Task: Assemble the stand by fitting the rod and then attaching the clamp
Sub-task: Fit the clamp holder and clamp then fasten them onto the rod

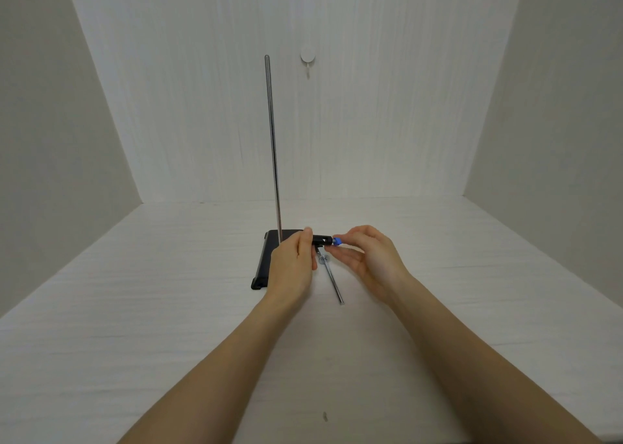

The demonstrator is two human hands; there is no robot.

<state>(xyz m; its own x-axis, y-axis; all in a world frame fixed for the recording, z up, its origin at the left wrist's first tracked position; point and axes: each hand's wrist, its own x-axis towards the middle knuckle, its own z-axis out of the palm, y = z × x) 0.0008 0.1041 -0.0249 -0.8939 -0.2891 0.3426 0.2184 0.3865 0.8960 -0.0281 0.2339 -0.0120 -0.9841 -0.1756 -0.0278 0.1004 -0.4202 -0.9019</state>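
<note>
A thin metal rod stands upright in the black base plate at the table's middle. In front of the rod's foot my left hand grips a black clamp holder. At the holder's right end sits a blue screw knob, pinched by the fingertips of my right hand. A short silver clamp arm with a wing nut lies on the table below the holder, slanting toward me. Most of the base plate's right side is hidden behind my left hand.
The white table is enclosed by white walls at the back and both sides. A round white hook is stuck on the back wall, right of the rod's top. A small dark mark shows on the table near me.
</note>
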